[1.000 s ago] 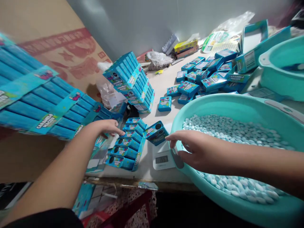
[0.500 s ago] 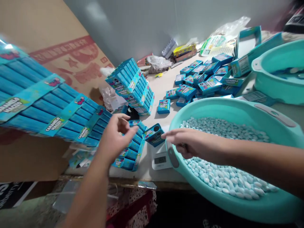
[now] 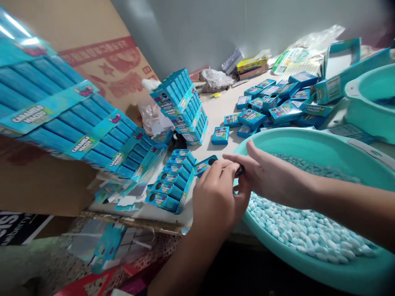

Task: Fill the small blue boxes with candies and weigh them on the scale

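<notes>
My left hand [image 3: 217, 193] is closed, its fingertips meeting the fingers of my right hand [image 3: 268, 176] over the near-left rim of the tub. A small dark thing [image 3: 240, 169] shows between them; its kind is unclear. The thumb and index finger of my right hand stretch out, while its lower fingers are curled. Just behind my left hand lies a small blue candy box [image 3: 206, 164], partly covered. Left of it, a display tray [image 3: 182, 201] holds a row of similar boxes. Pale blue candies [image 3: 296, 228] fill the turquoise tub [image 3: 308, 269] under my right forearm.
Stacked full display trays [image 3: 92, 127] lean at the left before a cardboard box [image 3: 117, 53]. Another stack [image 3: 183, 107] stands behind. Loose candy boxes [image 3: 271, 102] are piled at the back right, beside a second turquoise tub [image 3: 361, 107]. The table's front edge [image 3: 135, 222] runs below.
My left hand has moved right from above the display tray and met my right hand. Its fingers have closed. The view has shifted slightly left.
</notes>
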`<state>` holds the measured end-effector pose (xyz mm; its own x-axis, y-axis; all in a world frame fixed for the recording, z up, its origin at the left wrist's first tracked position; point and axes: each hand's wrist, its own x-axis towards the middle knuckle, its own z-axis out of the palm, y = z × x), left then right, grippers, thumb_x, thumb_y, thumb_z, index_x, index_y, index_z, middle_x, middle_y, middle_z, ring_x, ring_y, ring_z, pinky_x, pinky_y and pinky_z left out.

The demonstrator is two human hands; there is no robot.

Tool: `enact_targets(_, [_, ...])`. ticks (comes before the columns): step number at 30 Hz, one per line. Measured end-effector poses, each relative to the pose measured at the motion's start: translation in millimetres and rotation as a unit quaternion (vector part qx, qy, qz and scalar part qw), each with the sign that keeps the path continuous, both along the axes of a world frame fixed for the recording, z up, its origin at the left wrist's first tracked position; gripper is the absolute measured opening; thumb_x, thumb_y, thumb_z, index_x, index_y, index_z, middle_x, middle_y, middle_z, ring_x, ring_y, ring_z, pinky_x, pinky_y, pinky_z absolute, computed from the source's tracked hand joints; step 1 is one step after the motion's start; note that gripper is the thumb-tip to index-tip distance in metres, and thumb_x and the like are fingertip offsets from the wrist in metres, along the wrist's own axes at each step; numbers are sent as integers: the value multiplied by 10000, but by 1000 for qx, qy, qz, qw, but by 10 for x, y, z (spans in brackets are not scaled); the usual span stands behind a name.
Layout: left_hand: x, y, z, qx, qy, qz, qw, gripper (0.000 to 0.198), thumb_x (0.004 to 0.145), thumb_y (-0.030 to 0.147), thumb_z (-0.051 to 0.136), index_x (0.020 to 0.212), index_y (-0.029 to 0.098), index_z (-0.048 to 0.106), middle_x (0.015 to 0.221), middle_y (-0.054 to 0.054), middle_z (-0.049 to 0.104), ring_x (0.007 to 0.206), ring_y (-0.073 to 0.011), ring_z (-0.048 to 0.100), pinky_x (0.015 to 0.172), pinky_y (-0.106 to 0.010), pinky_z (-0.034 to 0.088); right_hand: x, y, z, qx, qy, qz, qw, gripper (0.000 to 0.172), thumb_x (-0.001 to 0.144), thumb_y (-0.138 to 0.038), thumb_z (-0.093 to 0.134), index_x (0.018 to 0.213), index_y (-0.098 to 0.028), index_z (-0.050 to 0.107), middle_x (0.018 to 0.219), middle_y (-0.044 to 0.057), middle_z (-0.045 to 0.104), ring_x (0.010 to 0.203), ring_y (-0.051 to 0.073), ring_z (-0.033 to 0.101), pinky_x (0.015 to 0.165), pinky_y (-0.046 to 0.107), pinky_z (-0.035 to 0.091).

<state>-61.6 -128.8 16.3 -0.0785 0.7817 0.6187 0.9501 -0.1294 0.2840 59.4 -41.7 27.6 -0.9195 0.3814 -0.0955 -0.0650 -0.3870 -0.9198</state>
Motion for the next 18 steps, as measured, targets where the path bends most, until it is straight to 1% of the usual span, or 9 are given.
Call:
enact_targets(3, [-88, -44, 67, -7, -24, 19, 999, 124, 829, 167, 583, 892, 191, 686, 856, -30, 711, 789, -166, 659, 739, -288, 521, 12, 14, -33, -8, -14, -16, 1000, 719, 964, -709, 241, 1495, -262, 429, 1386, 95, 595, 1251, 287, 562, 1071, 480, 460])
enact_targets(4, [-187, -77, 117, -8, -43, 43, 998, 109, 825, 188, 586, 865, 200, 687, 827, -16, 712, 769, -160, 658, 733, -281, 515, 25, 32, -34, 8, -26, -30, 999, 733, 958, -718, 250, 1504, -259, 419, 1390, 105, 592, 1248, 296, 563, 1056, 482, 470])
enact_targets(6, [-493, -169, 242, -36, -93, 125, 987, 103, 818, 266, 608, 830, 217, 697, 793, 1, 719, 742, -161, 659, 714, -276, 507, 65, 85, -5, 64, -47, -61, 995, 732, 947, -733, 279, 1500, -277, 429, 1368, 104, 608, 1229, 309, 574, 1024, 479, 490])
enact_targets(7, [-690, -219, 306, -69, -117, 182, 974, 136, 814, 320, 618, 837, 222, 709, 799, -1, 728, 747, -172, 663, 695, -278, 501, 89, 120, 27, 91, -53, -79, 991, 712, 943, -735, 296, 1481, -296, 453, 1343, 94, 625, 1209, 312, 584, 1003, 477, 505])
enact_targets(9, [-1137, -303, 411, -192, -141, 286, 928, 232, 752, 436, 667, 813, 220, 724, 803, -16, 739, 743, -204, 659, 652, -291, 483, 140, 194, 117, 128, -58, -111, 984, 655, 945, -723, 307, 1431, -332, 507, 1298, 67, 651, 1159, 310, 609, 956, 468, 536])
enact_targets(11, [-1587, -329, 462, -283, -139, 341, 886, 315, 682, 498, 686, 797, 208, 729, 800, -33, 737, 754, -226, 649, 625, -292, 457, 179, 257, 222, 148, -60, -140, 977, 615, 961, -699, 279, 1394, -347, 538, 1262, 48, 668, 1108, 299, 628, 912, 454, 561])
enact_targets(12, [-1792, -313, 463, -330, -133, 349, 867, 364, 654, 537, 686, 793, 204, 730, 793, -40, 733, 736, -231, 634, 600, -295, 436, 190, 277, 270, 155, -62, -152, 974, 607, 971, -686, 259, 1387, -347, 542, 1250, 42, 672, 1092, 291, 633, 900, 448, 568])
enact_targets(14, [-2133, -230, 429, -422, -112, 328, 837, 399, 591, 572, 700, 712, 192, 710, 745, -48, 712, 704, -225, 605, 587, -291, 406, 194, 287, 351, 164, -69, -174, 969, 608, 988, -667, 220, 1387, -340, 541, 1232, 35, 679, 1077, 279, 639, 889, 441, 572])
enact_targets(18, [-2516, 48, 287, -545, -97, 246, 796, 459, 522, 623, 734, 589, 190, 597, 590, -15, 594, 596, -166, 507, 554, -268, 332, 192, 254, 463, 148, -122, -205, 960, 579, 1012, -634, 219, 1358, -338, 576, 1217, 37, 695, 1084, 284, 652, 865, 439, 566])
